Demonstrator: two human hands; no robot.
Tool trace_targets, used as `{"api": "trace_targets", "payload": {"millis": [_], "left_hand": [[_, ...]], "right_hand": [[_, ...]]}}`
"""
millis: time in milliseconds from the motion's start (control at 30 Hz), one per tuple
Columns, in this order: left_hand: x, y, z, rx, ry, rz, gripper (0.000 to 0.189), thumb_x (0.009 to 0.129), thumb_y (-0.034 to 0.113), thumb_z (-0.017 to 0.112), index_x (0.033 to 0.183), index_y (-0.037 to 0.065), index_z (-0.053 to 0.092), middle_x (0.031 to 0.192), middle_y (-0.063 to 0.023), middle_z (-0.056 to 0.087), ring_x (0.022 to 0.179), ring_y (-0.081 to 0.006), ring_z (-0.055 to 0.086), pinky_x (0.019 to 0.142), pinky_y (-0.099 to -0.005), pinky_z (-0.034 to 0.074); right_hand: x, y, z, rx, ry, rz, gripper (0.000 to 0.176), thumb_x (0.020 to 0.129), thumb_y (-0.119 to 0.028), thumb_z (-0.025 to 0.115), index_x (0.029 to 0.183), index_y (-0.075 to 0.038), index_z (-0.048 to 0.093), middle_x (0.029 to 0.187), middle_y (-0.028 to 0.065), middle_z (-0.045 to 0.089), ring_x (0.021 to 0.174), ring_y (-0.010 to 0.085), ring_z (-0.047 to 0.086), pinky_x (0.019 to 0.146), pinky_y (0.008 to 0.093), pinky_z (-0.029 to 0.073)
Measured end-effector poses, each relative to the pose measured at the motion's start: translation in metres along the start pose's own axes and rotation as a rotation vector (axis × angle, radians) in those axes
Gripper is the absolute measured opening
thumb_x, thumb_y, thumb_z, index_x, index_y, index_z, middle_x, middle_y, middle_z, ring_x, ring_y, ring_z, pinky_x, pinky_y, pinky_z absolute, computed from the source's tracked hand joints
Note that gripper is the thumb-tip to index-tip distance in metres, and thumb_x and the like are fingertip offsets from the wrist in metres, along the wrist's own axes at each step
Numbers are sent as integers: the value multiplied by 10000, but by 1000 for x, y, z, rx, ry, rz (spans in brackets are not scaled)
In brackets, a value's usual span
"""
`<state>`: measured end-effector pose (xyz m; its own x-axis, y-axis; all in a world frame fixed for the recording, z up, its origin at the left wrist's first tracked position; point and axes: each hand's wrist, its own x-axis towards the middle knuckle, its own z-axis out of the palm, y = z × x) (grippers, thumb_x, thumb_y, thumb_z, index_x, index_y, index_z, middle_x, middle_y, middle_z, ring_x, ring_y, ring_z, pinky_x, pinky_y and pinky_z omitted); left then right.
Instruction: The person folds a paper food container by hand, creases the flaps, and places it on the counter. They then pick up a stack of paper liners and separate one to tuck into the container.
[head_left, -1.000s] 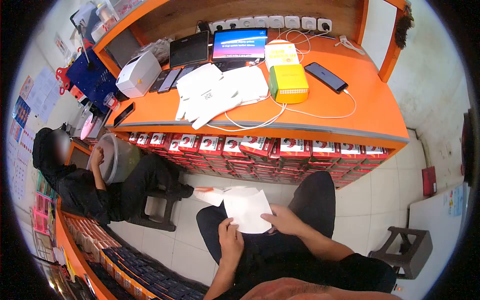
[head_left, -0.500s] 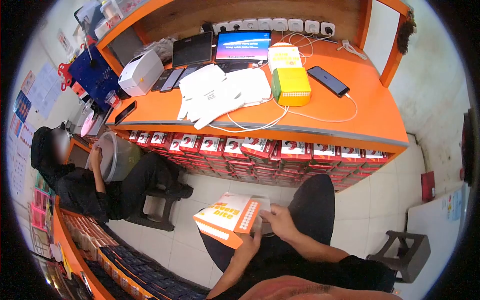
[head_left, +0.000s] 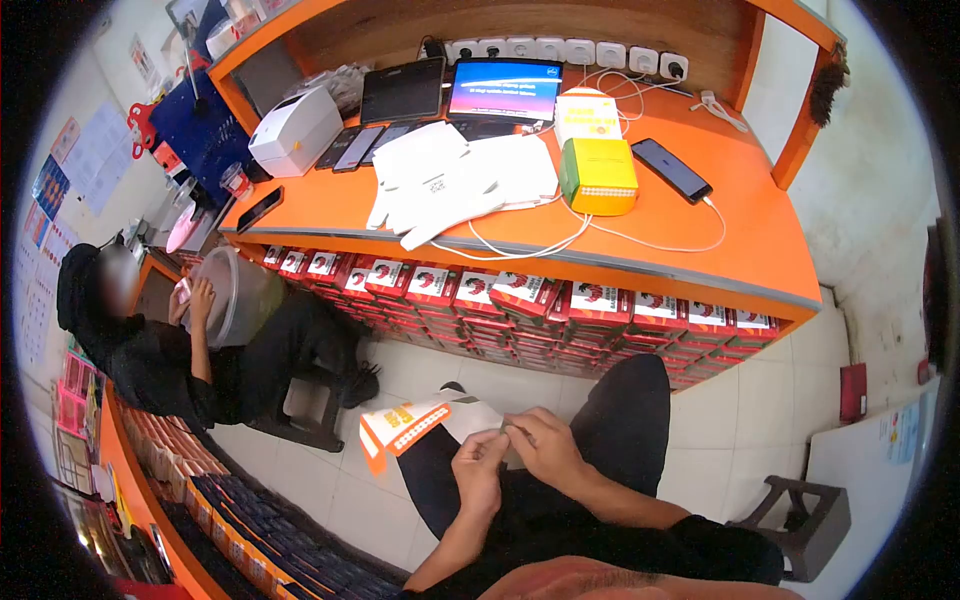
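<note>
A flat, unfolded orange and white carton (head_left: 415,428) is held over my lap, its printed side tilted to the left. My left hand (head_left: 480,470) pinches its right end from below. My right hand (head_left: 538,447) grips the same end from the right, fingers closed on a flap. Both hands touch each other at the carton's edge. My legs in black trousers lie under them.
An orange counter (head_left: 640,225) ahead carries a laptop (head_left: 503,92), tablet, phones, white gloves (head_left: 430,190), a yellow-green box (head_left: 597,176) and cables. Red boxes (head_left: 520,300) fill the shelf below. A person in black (head_left: 160,350) sits at left. A dark stool (head_left: 805,520) stands right.
The carton has turned from its white inner face to its printed face and now tilts edge-on to the left. Both hands have come together at its right end.
</note>
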<state>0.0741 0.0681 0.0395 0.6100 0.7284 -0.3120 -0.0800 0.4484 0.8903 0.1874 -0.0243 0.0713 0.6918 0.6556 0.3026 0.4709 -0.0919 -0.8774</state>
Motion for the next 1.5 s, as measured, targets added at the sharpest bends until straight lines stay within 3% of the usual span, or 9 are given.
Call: {"api": "trace_targets", "payload": {"millis": [100, 200, 300, 400, 700, 800, 1000, 1300, 1500], "left_hand": [[-1, -5, 0, 34, 34, 80, 176, 903, 21, 764, 1055, 30, 676, 879, 10, 671, 745, -49, 575, 669, -212, 449], [-2, 0, 5, -5, 53, 125, 158, 915, 27, 750, 1050, 23, 670, 895, -1, 680, 737, -44, 567, 649, -209, 444], [-4, 7, 6, -95, 76, 28, 114, 934, 20, 717, 1033, 21, 661, 937, -30, 694, 794, -76, 611, 718, -239, 500], [0, 8, 4, -323, 12, 5, 79, 950, 6, 683, 1023, 11, 655, 996, -70, 706, 872, -127, 656, 824, -292, 542], [3, 3, -6, -261, -127, -27, 47, 977, 11, 660, 1019, 4, 639, 1137, -133, 707, 1001, -190, 684, 932, -351, 557], [1, 7, -1, -297, -149, -2, 99, 956, -9, 679, 1037, 12, 627, 1084, -102, 714, 927, -148, 665, 828, -294, 540], [0, 11, 2, -393, -143, 39, 230, 927, -79, 679, 1112, 15, 581, 1086, -102, 697, 980, -171, 686, 880, -329, 573], [-7, 16, -6, -455, -100, -25, 105, 976, -46, 629, 1079, -29, 640, 1174, -135, 683, 1091, -218, 673, 1005, -381, 553], [-1, -6, -27, -405, -164, 45, 123, 982, -1, 637, 1103, 17, 652, 1188, -110, 668, 1086, -228, 664, 978, -389, 559]], "right_hand": [[1, -1, 0, 58, -16, 52, 197, 912, -108, 729, 1063, 13, 693, 990, 176, 716, 918, 358, 709, 796, 415, 576], [-2, -5, 3, 178, -16, 181, 132, 939, -71, 704, 1042, 13, 709, 1064, 181, 743, 976, 258, 736, 829, 357, 584], [-4, -4, 7, 274, -22, 217, 136, 943, -72, 710, 1040, 23, 698, 1140, 191, 733, 1037, 237, 721, 886, 364, 576], [-2, -3, 7, 263, -55, 64, 138, 945, -54, 705, 1054, 31, 694, 1203, 207, 704, 1091, 243, 698, 924, 366, 557], [2, 6, 5, 512, -75, 278, 141, 950, -123, 710, 995, 10, 715, 1235, 167, 675, 1061, 221, 672, 916, 349, 549], [3, 1, 2, 497, -89, 262, 140, 940, -122, 720, 986, 10, 717, 1243, 158, 674, 1064, 232, 667, 929, 350, 534], [5, -1, -5, 247, -131, -31, 109, 942, -82, 715, 1015, -1, 722, 1275, 171, 668, 1148, 279, 646, 995, 368, 493], [-2, -3, -2, 382, -147, 42, 118, 951, -81, 704, 1031, 2, 726, 1315, 188, 661, 1213, 311, 647, 1028, 397, 495], [-12, -3, 3, 318, -186, -30, 168, 943, -74, 706, 1087, 13, 714, 1383, 181, 619, 1208, 308, 658, 969, 365, 543]]}}
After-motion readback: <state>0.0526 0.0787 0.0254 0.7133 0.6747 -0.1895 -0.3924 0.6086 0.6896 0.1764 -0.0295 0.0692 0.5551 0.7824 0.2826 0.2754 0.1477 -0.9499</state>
